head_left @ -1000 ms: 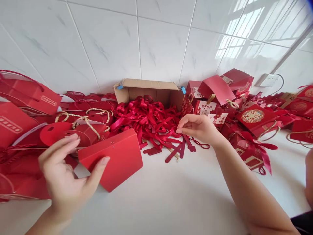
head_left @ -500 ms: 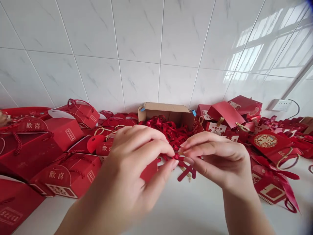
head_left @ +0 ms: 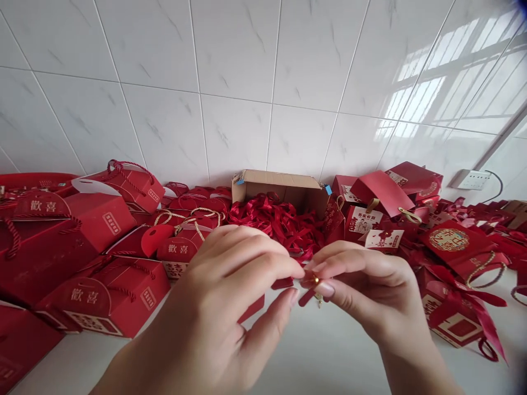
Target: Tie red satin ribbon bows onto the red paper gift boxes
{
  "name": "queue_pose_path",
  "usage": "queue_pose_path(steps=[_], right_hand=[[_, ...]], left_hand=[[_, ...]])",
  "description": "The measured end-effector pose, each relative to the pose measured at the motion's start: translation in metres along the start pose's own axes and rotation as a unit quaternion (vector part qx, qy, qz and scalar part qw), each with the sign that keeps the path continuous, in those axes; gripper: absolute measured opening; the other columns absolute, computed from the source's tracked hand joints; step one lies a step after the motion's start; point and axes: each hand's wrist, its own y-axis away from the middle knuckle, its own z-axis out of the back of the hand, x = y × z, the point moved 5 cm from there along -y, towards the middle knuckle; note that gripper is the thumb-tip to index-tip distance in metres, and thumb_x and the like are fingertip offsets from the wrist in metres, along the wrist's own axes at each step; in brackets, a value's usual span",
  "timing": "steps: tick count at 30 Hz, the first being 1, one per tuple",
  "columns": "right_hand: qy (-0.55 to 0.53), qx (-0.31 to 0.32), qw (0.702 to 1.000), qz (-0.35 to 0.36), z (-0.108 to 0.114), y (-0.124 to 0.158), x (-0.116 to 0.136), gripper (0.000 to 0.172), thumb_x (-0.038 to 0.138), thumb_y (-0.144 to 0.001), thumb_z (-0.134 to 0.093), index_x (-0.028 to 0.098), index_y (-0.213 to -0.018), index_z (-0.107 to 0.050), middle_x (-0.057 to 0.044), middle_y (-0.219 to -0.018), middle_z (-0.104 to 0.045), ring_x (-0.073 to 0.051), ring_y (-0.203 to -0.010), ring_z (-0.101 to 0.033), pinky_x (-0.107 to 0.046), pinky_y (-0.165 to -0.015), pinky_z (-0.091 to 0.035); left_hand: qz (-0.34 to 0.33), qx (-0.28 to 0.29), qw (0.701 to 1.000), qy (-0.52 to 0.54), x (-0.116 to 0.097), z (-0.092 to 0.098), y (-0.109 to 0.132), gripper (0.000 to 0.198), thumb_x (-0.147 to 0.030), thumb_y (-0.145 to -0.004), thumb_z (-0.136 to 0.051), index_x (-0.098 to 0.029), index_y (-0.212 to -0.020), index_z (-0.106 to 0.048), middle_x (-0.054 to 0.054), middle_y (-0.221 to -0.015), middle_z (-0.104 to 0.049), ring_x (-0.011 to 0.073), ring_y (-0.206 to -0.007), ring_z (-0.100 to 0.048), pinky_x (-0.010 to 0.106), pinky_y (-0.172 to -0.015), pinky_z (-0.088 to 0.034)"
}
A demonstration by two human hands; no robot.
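Observation:
My right hand [head_left: 370, 285] pinches a small gold bell-like piece [head_left: 316, 280] between thumb and fingertips, in front of the middle of the table. Close beside it on the left, my left hand [head_left: 242, 291] has its index fingertip near the gold piece, with its thumb held apart below. Nothing clear shows between the left thumb and finger. A dark red strip [head_left: 307, 296] hangs just under the fingertips. Behind the hands lies a heap of shiny red ribbons [head_left: 284, 222], spilling from an open cardboard box [head_left: 280, 178].
Red gift boxes [head_left: 117, 296] with rope handles crowd the left side. More red boxes [head_left: 453, 241] and ribbon bows stand on the right. A white tiled wall [head_left: 234, 49] rises behind the white table [head_left: 329, 351]. A socket strip [head_left: 471, 179] is at the right.
The left thumb has parted from the index finger. Both hands sit slightly lower in the view, and the gold piece at the right fingertips shows more clearly. The view has shifted slightly.

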Motion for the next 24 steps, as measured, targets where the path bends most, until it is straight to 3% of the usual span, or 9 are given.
queue_pose_path(steps=[14,19,22,24], right_hand=[[0.008,0.001,1.0,-0.004,-0.003,0.003,-0.002,0.026,0.008,-0.078,-0.069,0.026,-0.095,-0.075,-0.004,-0.086,-0.07,-0.016,-0.074,-0.068,-0.028,-0.065,-0.061],[0.006,0.018,1.0,-0.015,0.0,0.001,-0.005,0.021,0.009,-0.079,-0.069,0.025,-0.093,-0.074,-0.004,-0.085,-0.07,-0.015,-0.071,-0.067,-0.026,-0.058,-0.06],[0.055,-0.007,0.998,0.0,0.007,-0.006,-0.004,0.017,0.01,-0.078,-0.07,0.023,-0.088,-0.073,-0.003,-0.083,-0.069,-0.014,-0.071,-0.066,-0.027,-0.06,-0.06],[0.118,-0.065,0.99,0.052,0.018,-0.007,0.004,0.018,0.008,-0.077,-0.07,0.022,-0.087,-0.072,-0.002,-0.082,-0.069,-0.016,-0.077,-0.066,-0.029,-0.066,-0.059]], left_hand=[[0.007,-0.015,0.999,0.03,0.001,-0.006,0.0,0.016,-0.004,-0.085,-0.057,-0.02,-0.087,-0.059,-0.002,-0.084,-0.063,0.0127,-0.083,-0.056,0.03,-0.086,-0.041],[0.006,-0.012,1.0,0.012,0.002,-0.007,-0.001,0.015,-0.007,-0.084,-0.058,-0.021,-0.088,-0.06,-0.003,-0.085,-0.064,0.013,-0.084,-0.057,0.029,-0.086,-0.042],[0.022,-0.051,0.998,-0.027,0.006,0.0,-0.001,0.013,-0.014,-0.083,-0.061,-0.023,-0.092,-0.061,-0.001,-0.089,-0.065,0.015,-0.086,-0.059,0.028,-0.082,-0.045],[0.053,-0.115,0.99,-0.066,0.011,0.01,-0.001,0.01,-0.021,-0.082,-0.061,-0.025,-0.091,-0.062,-0.002,-0.088,-0.066,0.0161,-0.083,-0.061,0.028,-0.077,-0.048]])
